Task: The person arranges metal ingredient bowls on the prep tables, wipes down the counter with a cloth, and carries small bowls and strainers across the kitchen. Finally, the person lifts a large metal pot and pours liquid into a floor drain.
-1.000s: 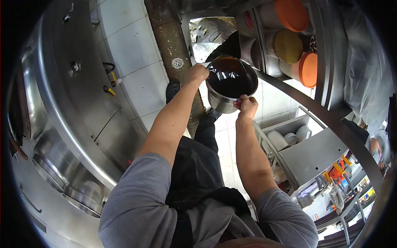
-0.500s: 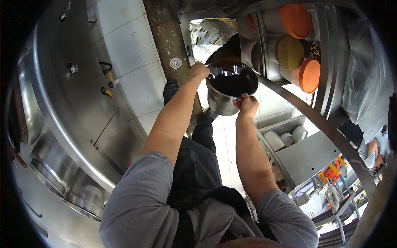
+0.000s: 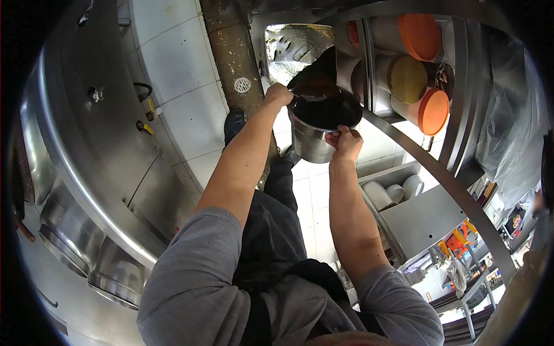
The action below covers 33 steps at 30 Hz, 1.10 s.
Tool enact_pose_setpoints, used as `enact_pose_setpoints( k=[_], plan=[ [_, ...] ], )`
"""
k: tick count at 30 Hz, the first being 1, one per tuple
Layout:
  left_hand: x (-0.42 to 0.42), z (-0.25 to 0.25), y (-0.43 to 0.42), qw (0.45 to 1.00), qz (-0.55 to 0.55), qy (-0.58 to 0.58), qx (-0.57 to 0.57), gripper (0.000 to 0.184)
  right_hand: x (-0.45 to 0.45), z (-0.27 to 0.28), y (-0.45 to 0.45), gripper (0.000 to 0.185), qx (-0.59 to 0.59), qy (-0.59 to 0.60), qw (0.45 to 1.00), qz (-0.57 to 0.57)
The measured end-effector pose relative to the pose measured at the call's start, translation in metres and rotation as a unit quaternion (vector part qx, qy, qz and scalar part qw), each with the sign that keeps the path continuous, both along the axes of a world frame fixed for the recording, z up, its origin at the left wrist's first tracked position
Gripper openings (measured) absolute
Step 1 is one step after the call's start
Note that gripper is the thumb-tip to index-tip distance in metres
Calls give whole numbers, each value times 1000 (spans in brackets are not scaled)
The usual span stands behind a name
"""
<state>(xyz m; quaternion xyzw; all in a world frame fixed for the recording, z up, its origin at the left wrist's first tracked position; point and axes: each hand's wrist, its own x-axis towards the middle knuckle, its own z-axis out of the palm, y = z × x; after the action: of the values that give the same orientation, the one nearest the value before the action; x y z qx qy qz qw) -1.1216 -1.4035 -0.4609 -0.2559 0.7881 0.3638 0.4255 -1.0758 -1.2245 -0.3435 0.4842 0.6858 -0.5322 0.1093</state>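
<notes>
A deep stainless steel pot (image 3: 311, 143) with dark liquid inside hangs over the floor in front of me, held in both hands. My left hand (image 3: 279, 95) is closed on its left side at the rim. My right hand (image 3: 346, 143) grips the near right rim, fingers curled against the outer wall. A black shape (image 3: 323, 66) rises beyond the far rim; what it is I cannot make out. Behind it lies a wet, shiny metal basin (image 3: 288, 43), partly covered by the black shape.
A steel counter (image 3: 133, 127) runs along my left. To the right, a rack holds several tubs, one with an orange lid (image 3: 434, 111). A curved metal edge (image 3: 415, 147) passes close to the pot. Below are stacked white containers (image 3: 378, 196). A round drain (image 3: 242, 85) is ahead.
The liquid surface in the pot looks darker, with fewer bright reflections. Both hands keep their hold on the pot, which has barely moved. The view has shifted slightly.
</notes>
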Motion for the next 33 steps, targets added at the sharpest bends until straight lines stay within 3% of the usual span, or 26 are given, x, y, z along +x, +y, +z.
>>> enact_pose_setpoints(
  k=[7, 22, 28, 31, 33],
  plan=[
    [2, -15, -2, 999, 35, -13, 31, 35, -11, 4, -9, 12, 11, 10, 1000, 8],
    [-7, -45, -7, 998, -16, -4, 68, 28, -45, 10, -26, 13, 21, 11, 999, 35],
    [3, -61, -11, 992, -4, 33, 120, 27, -67, 17, -40, 18, 84, -21, 992, 97],
    [7, -78, -10, 976, -70, 121, 168, 24, -78, 15, -43, 17, 67, -17, 991, 111],
    [5, -69, -8, 978, 80, 21, 192, 17, -89, 17, -50, 18, 107, -31, 981, 158]
  ],
)
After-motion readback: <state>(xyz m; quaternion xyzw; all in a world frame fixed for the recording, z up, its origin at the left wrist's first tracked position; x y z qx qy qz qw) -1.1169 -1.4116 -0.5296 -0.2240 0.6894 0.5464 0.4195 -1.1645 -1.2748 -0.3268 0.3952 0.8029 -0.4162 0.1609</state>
